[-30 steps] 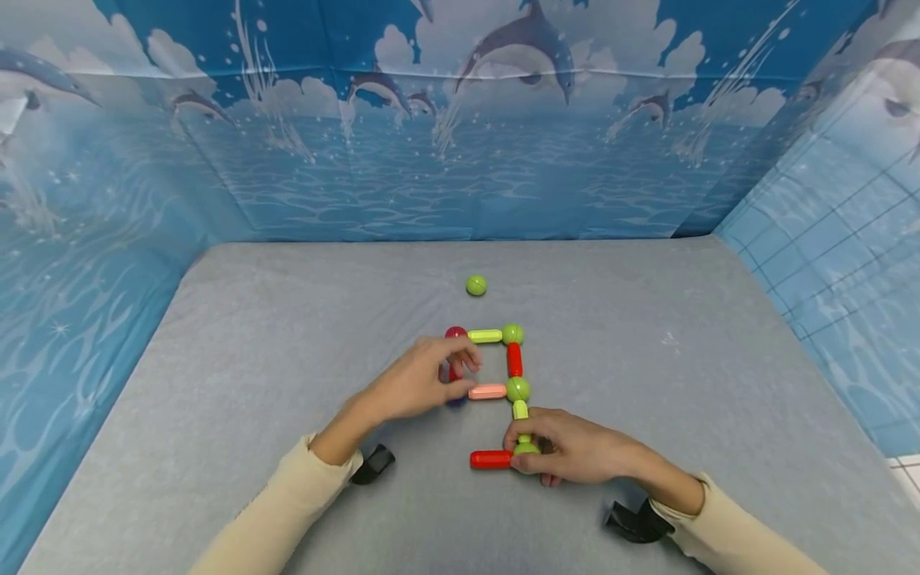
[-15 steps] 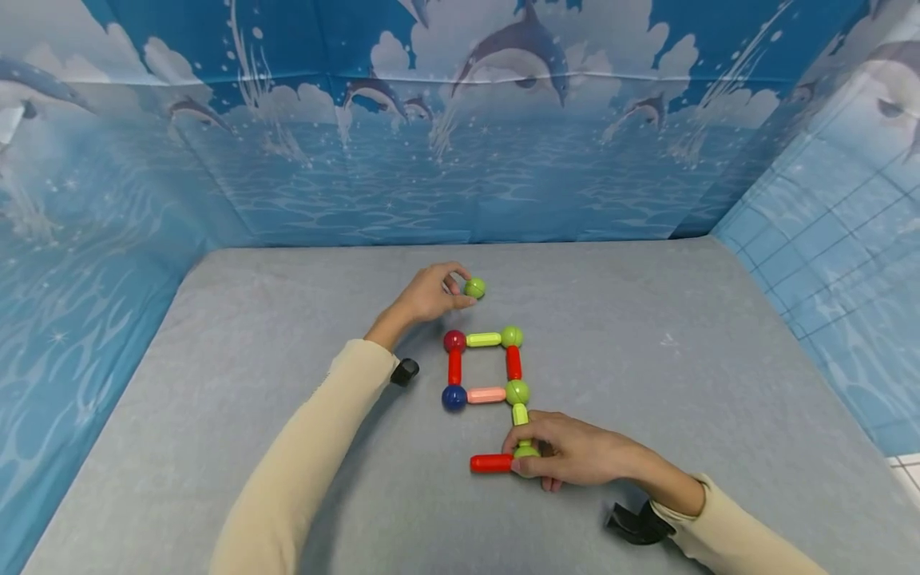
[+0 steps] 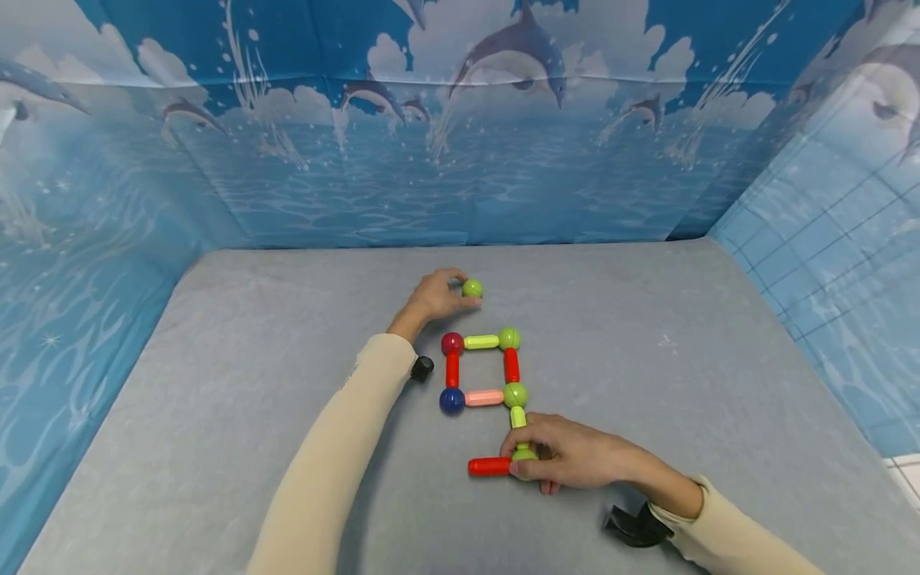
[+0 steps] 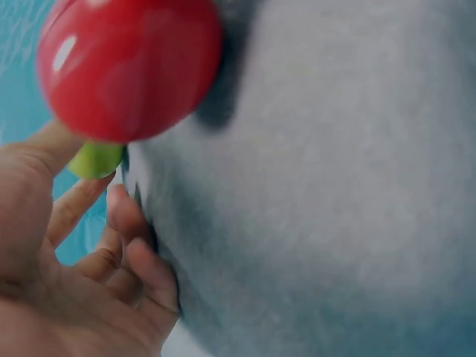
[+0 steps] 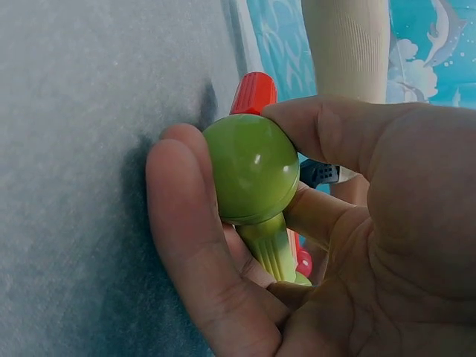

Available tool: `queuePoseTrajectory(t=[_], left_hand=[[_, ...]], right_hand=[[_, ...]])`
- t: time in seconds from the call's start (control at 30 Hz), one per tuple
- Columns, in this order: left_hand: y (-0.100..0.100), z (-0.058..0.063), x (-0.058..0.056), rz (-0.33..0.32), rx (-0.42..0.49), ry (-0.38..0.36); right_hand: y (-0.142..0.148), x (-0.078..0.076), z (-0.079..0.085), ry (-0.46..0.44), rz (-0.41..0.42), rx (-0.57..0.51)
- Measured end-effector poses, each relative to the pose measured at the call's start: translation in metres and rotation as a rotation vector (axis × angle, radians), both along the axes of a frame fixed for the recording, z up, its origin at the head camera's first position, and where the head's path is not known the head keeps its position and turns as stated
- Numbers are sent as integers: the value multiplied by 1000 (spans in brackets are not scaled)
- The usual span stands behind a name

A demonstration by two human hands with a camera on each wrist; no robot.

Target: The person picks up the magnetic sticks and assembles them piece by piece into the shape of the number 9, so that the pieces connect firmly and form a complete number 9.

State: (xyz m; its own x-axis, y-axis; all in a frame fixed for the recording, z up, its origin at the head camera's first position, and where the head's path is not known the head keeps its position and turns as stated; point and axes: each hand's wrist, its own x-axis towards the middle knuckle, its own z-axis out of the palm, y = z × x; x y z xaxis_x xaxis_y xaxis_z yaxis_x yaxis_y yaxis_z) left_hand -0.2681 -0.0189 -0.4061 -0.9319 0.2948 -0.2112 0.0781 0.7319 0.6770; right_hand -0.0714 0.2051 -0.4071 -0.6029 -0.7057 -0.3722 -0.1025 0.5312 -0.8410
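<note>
Toward the back of the table my left hand (image 3: 436, 295) pinches a loose lime-green ball (image 3: 472, 288) between thumb and fingers. That ball (image 4: 95, 160) is partly hidden behind the dark red ball (image 4: 130, 63) in the left wrist view. Closer to me, my right hand (image 3: 568, 453) grips the green ball (image 5: 253, 169) at the near corner of a magnetic ball-and-rod figure. From this ball a red rod (image 3: 489, 467) points left, and a green rod (image 3: 518, 417) runs away from me to another green ball (image 3: 515, 394), its near part covered by fingers.
Beyond it the figure forms a square: a dark red ball (image 3: 452, 343), a blue ball (image 3: 452, 401), a third green ball (image 3: 509, 339), and rods between them, one pink rod (image 3: 484, 398). Grey cloth (image 3: 683, 383) covers the table; a dolphin-print curtain (image 3: 474, 184) stands behind it.
My left hand has moved from over the square's left side to the loose green ball at the back, its fingers now around it. The right hand keeps its hold in place.
</note>
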Motion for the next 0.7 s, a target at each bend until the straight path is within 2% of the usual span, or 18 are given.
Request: queuePoseTrajectory(t=[0.17,0.4,0.5,0.7], left_hand=[[3,-1,1,-23,-60,25],[-6,3,7,-48,-15,89],[-13,9,14,-78,18,121],[-27,21,33,-179,76,174]], right_hand=[[0,-1,-1,11,7,11],[-2,-3,-1,15,13,14],[-3,-3,-1,15,15,11],[-2,-2,0,15,9,16]])
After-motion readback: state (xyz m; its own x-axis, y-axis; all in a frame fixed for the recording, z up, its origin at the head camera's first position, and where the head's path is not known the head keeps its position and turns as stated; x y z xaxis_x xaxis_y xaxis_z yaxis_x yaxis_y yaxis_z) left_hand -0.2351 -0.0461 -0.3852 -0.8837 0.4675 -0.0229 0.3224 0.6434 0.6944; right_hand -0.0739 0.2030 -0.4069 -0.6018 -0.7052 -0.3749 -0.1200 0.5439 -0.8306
